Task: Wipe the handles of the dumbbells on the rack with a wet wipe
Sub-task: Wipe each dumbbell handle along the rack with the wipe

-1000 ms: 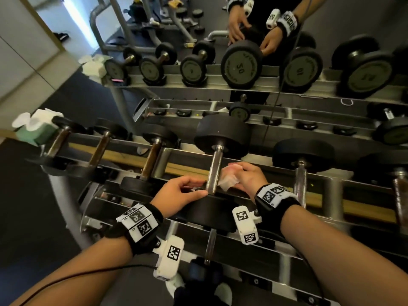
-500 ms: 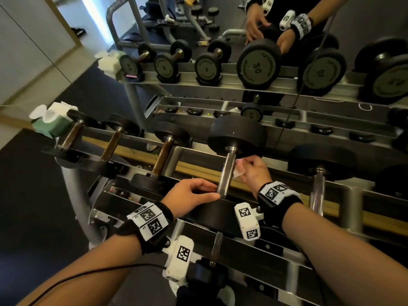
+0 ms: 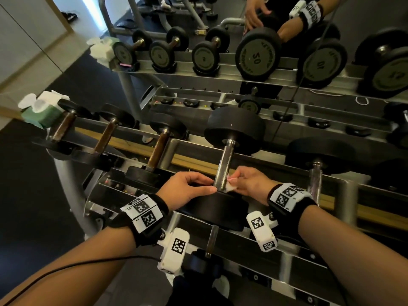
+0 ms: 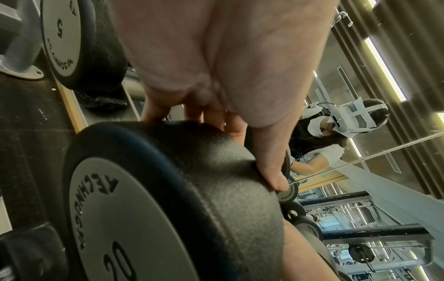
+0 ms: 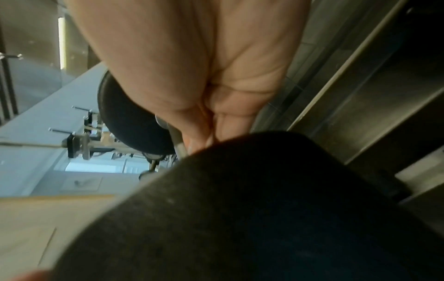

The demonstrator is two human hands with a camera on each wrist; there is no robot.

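Observation:
On the rack's top tier lies a large black dumbbell with a steel handle [image 3: 225, 162]. My left hand [image 3: 189, 187] grips the rim of its near head [image 3: 212, 209], thumb on top and fingers over the far edge; the left wrist view shows this left hand [image 4: 216, 85] on the head marked 20 [image 4: 156, 209]. My right hand [image 3: 247, 184] pinches a small white wet wipe [image 3: 230, 187] against the handle's lower end, just above the near head. In the right wrist view the right hand [image 5: 204, 76] reaches past the dark near head [image 5: 264, 209]; the wipe is hidden there.
Three smaller dumbbells with brown handles [image 3: 157, 149] lie to the left, and another dumbbell [image 3: 315, 173] to the right. A green wipe pack [image 3: 42, 112] sits at the rack's left end. A mirror behind reflects the rack [image 3: 256, 56]. A lower tier holds another handle [image 3: 212, 239].
My right hand has slid the wipe from the upper half of the handle down to its near end. The left hand has kept its grip on the near head.

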